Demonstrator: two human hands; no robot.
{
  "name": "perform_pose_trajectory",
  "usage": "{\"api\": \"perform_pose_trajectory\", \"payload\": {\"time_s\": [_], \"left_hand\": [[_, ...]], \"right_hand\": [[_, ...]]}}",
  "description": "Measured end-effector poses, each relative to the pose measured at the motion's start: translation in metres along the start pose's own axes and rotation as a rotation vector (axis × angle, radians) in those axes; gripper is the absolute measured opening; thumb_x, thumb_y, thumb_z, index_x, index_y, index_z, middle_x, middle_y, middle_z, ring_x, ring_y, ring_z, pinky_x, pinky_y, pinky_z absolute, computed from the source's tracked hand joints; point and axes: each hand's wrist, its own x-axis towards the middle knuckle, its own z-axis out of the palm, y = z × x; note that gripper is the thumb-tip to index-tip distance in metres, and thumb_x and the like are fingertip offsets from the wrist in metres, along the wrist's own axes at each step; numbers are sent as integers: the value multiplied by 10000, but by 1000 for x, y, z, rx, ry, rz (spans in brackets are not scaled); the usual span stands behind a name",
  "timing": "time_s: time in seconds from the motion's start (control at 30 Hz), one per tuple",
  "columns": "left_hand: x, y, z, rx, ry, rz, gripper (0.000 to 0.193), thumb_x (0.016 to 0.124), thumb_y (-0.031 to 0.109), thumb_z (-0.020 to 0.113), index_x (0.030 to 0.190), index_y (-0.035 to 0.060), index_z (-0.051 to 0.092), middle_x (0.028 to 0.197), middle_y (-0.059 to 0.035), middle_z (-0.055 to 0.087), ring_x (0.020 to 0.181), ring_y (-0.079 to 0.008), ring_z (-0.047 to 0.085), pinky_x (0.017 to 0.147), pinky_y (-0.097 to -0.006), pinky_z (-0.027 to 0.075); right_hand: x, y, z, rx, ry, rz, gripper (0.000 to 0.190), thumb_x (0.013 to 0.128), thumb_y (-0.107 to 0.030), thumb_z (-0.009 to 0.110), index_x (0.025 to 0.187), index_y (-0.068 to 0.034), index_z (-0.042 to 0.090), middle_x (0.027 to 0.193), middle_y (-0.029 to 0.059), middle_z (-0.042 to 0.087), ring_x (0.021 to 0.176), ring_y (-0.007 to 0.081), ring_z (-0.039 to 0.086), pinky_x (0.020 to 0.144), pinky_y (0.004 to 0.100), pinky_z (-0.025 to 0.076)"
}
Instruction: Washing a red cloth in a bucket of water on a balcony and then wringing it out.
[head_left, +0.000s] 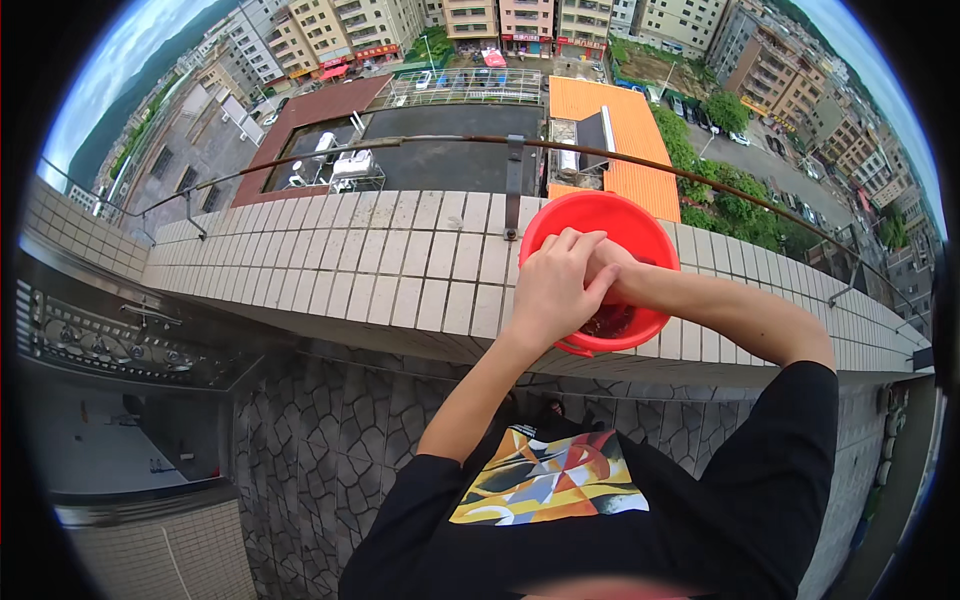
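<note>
A red plastic bucket (651, 225) stands on the light-tiled top of a parapet wall (420, 259). Dark reddish contents (609, 321) show at its bottom; I cannot tell what they are. My left hand (553, 281) is over the bucket's near left side, its fingers bent across my right hand and its thumb apart. Reaching in from the right, my right hand (604, 264) is inside the bucket opening. Its fingers are hidden behind my left hand, so whatever they touch is out of sight.
A rusty metal railing (450, 139) on a bracket (514, 184) runs along the parapet's outer side. Beyond it is a long drop to rooftops (457, 146), trees and a street. Dark stone-patterned paving (330, 450) lies below, with a metal door (112, 337) at left.
</note>
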Motion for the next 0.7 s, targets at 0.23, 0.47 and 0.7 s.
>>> {"api": "perform_pose_trajectory", "payload": {"time_s": [0.23,0.47,0.7], "left_hand": [[5,-7,-5,8,67,36,826,791,515,762,1395,25,482,1328,-164,524,1234,-345,513,992,-458,460],[6,3,-14,-306,-93,12,1215,638,280,922,1544,7,159,1380,-196,487,1270,-348,503,1059,-435,441],[17,5,-25,-537,-247,-99,1377,628,65,898,1552,49,-123,1389,-157,490,1251,-273,531,1055,-379,461]], "right_hand": [[-52,-6,-39,271,302,201,461,965,-340,500,1361,-113,435,1018,218,612,774,355,690,563,427,556],[-87,-8,-47,474,700,322,649,845,-255,712,1418,-140,431,1156,171,604,995,350,647,825,456,555],[-78,-14,-56,845,1006,502,550,858,-168,721,1346,-89,479,1176,172,588,1069,364,603,898,431,506]]}}
